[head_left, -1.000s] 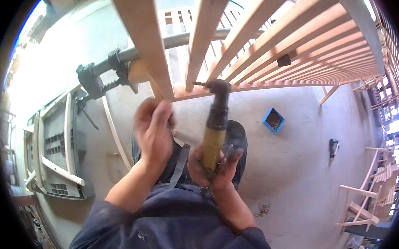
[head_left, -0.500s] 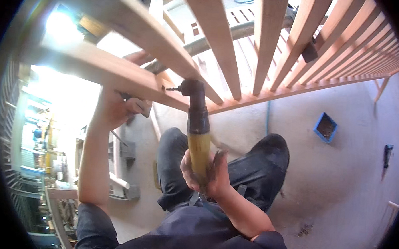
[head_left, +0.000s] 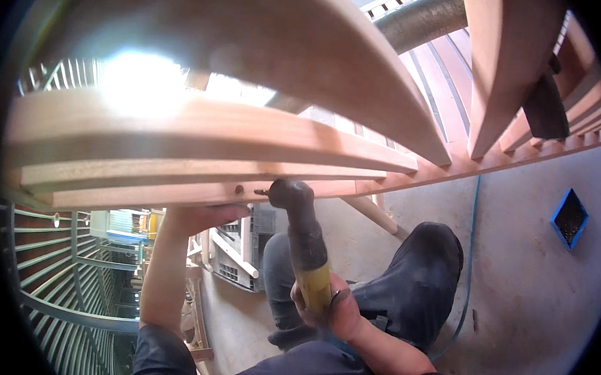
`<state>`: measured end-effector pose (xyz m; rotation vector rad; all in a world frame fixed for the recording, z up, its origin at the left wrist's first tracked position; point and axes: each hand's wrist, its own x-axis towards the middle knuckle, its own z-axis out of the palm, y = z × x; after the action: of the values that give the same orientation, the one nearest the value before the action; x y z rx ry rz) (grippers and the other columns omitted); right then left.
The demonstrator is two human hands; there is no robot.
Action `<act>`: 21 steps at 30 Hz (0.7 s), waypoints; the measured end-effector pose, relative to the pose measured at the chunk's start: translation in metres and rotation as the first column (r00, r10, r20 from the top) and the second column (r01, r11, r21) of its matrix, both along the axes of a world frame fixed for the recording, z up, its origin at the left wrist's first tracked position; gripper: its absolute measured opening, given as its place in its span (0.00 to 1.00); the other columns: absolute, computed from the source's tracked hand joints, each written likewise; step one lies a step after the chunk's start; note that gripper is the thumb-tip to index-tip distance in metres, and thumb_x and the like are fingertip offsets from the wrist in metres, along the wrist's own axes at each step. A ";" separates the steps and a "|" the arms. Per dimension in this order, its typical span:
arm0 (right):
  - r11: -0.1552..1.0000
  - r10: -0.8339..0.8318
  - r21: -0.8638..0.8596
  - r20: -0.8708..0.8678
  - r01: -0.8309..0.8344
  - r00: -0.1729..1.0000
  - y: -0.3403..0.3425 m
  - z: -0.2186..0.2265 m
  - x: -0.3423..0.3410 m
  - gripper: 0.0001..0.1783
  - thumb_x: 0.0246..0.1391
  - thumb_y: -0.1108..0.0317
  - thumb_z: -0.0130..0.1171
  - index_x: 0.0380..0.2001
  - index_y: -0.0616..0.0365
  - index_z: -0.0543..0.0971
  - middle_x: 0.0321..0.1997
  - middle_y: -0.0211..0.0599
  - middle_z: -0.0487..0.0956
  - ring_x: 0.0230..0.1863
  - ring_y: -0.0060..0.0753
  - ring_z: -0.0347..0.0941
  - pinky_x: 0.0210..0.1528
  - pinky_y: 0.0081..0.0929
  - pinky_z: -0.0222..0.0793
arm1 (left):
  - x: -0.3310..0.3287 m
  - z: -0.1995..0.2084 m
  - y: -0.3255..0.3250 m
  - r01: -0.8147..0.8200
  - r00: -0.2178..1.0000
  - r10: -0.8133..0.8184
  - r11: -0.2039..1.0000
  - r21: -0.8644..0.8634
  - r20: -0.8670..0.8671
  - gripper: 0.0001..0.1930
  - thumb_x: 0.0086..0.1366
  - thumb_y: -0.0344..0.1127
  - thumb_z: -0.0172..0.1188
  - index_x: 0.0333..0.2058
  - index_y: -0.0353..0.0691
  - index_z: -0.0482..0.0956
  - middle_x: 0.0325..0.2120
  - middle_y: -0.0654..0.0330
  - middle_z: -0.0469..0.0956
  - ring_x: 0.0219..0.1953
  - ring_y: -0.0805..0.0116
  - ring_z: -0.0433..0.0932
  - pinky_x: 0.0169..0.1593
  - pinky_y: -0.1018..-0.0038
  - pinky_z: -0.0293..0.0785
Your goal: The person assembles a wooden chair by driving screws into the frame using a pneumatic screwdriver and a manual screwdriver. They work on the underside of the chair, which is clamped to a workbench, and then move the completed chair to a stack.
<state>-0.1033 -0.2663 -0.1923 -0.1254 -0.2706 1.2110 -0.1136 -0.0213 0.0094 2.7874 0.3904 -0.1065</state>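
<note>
My right hand point(head_left: 329, 306) is wrapped around the yellow body of a right-angle power drill point(head_left: 307, 245). Its dark head carries a short bit, which points left at a dark round hole in a light wooden rail point(head_left: 132, 192), a small gap apart from it. At the rail's lower edge, left of the drill, my left hand point(head_left: 202, 217) grips the wood from below. One of its digits lies along the underside, while the others are hidden behind the rail. Broad wooden slats point(head_left: 359, 76) rise above and slant toward the right.
A grey metal tube point(head_left: 422, 22) runs behind the slats, with a dark clamp-like piece point(head_left: 545, 108) farther right. On the concrete floor are a blue diamond-shaped tray point(head_left: 570, 219) and a thin blue hose point(head_left: 470, 262). A grey plastic crate point(head_left: 244, 252) stands beyond my left arm.
My view has moved closer to the slats and turned, so the rail lies more level. The drill bit remains near the hole. Both hands keep their hold.
</note>
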 end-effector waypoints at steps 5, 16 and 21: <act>0.999 -0.039 -0.034 0.062 0.041 0.997 0.005 0.001 -0.004 0.57 0.44 0.12 0.42 0.46 0.63 0.70 0.32 0.32 0.73 0.22 0.16 0.67 0.21 0.16 0.63 | -0.004 0.006 0.003 0.051 0.999 -0.049 0.992 0.117 -0.018 0.29 0.50 0.41 0.80 0.49 0.42 0.80 0.46 0.62 0.81 0.47 0.65 0.79 0.51 0.66 0.79; 0.998 -0.011 0.059 0.064 0.007 0.998 0.009 -0.007 -0.003 0.58 0.44 0.13 0.45 0.53 0.62 0.67 0.34 0.31 0.72 0.23 0.13 0.65 0.21 0.14 0.62 | -0.006 0.007 0.014 -0.033 0.999 0.024 0.981 -0.191 -0.048 0.26 0.48 0.35 0.81 0.46 0.37 0.81 0.44 0.60 0.82 0.47 0.65 0.80 0.51 0.64 0.78; 0.993 -0.023 0.118 0.024 0.020 0.999 0.011 -0.018 -0.009 0.56 0.49 0.15 0.43 0.53 0.62 0.67 0.33 0.32 0.73 0.23 0.15 0.66 0.22 0.15 0.62 | -0.006 0.007 0.010 -0.058 0.998 0.055 0.976 -0.208 -0.021 0.34 0.47 0.35 0.82 0.53 0.38 0.77 0.49 0.62 0.79 0.48 0.67 0.78 0.53 0.65 0.79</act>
<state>-0.1122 -0.2549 -0.2099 -0.0409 -0.3609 1.1701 -0.1194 -0.0116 0.0160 2.5681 0.4354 -0.1463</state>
